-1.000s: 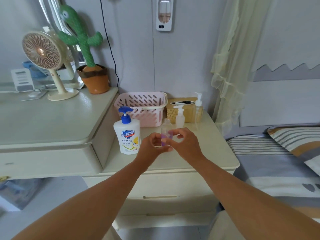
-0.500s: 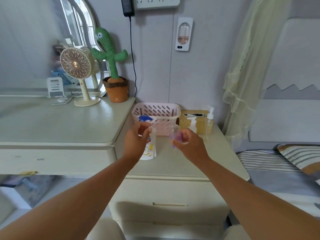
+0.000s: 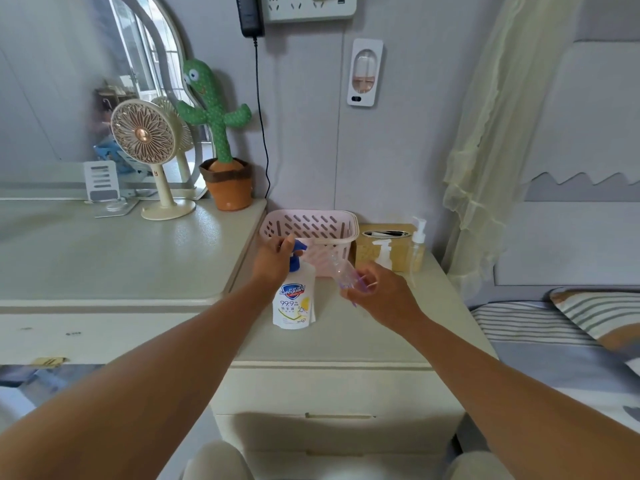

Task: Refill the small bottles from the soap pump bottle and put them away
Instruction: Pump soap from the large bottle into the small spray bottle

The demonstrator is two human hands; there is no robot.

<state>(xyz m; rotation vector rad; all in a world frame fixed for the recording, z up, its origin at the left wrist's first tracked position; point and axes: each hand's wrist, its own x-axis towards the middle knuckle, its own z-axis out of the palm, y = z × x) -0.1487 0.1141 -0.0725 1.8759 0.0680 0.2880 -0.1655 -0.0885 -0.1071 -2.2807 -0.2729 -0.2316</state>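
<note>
Set to pump soap
Left hand (image 3: 273,262) has shifted onto soap pump bottle (image 3: 293,301); right hand (image 3: 382,296) alone grips small bottle (image 3: 341,270)

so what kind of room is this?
Most likely a bedroom: a bed with striped bedding on the right, a dressing table with a mirror and small fan on the left, and a bedside cabinet between them.

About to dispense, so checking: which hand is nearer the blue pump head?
Left. The left hand grips the blue pump head; the right hand is off to its right, holding a small clear bottle tilted toward it.
</note>
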